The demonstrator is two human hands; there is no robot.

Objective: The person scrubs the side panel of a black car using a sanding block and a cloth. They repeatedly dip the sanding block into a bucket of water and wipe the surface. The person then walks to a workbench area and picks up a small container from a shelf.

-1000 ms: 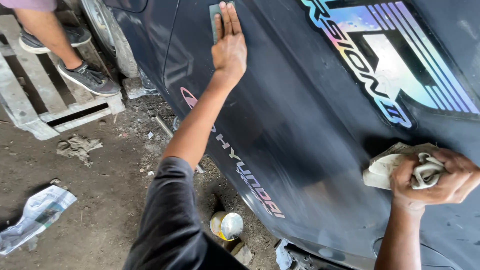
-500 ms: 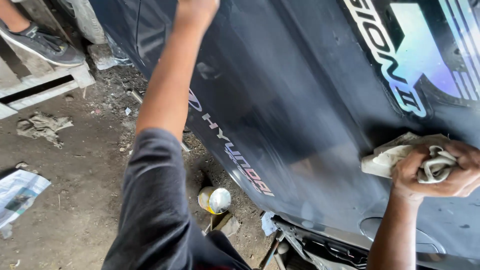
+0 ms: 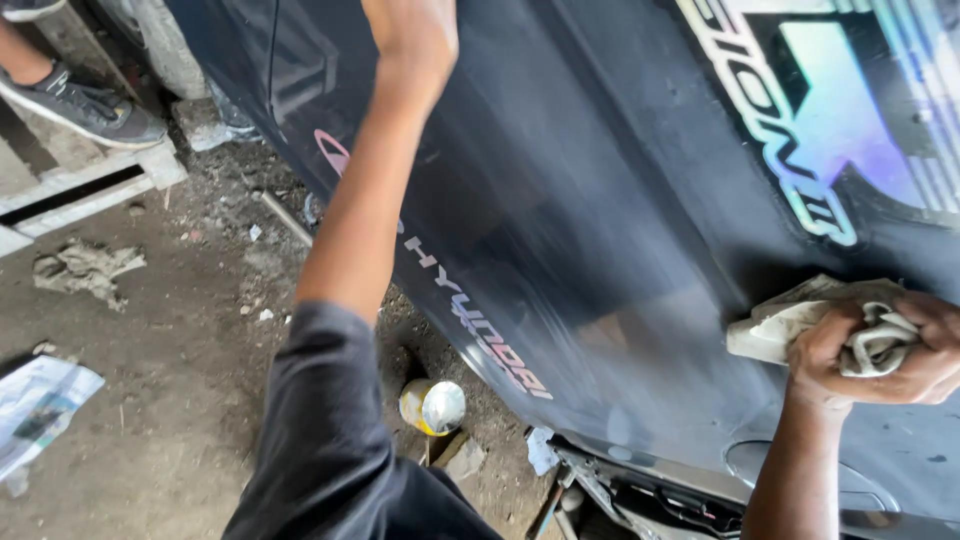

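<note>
While the right hand [image 3: 880,350] bunches a pale cloth [image 3: 790,320] against the dark car panel [image 3: 600,200] at about 3 o'clock in the view, its fingers are curled tight around the fabric, folds showing between the knuckles. Part of the cloth sticks out toward 9 o'clock from the fist and lies flat on the paint.

Left hand [image 3: 415,30] is up at 12 o'clock, pressed to the same panel; the frame edge cuts off the fingers, so cannot tell how far they are spread or whether they hold anything. Left arm runs down from it to a dark sleeve [image 3: 320,420] at 6 o'clock.

Panel: dark blue-black, glossy, with hazy dull streaks across the middle. Iridescent decal [image 3: 830,130] at 1 to 2 o'clock, just above the cloth. Pinkish lettering along the lower edge.

Ground: bare dirt with debris. Small yellow can [image 3: 432,406] with a silver lid lies on its side near 6 o'clock, under the panel's edge. Crumpled rag [image 3: 85,268] at 9 o'clock. Plastic wrapper [image 3: 35,405] at 8 o'clock. Another person's grey shoe [image 3: 85,105] rests on a wooden pallet [image 3: 90,185] at 10 o'clock.
</note>
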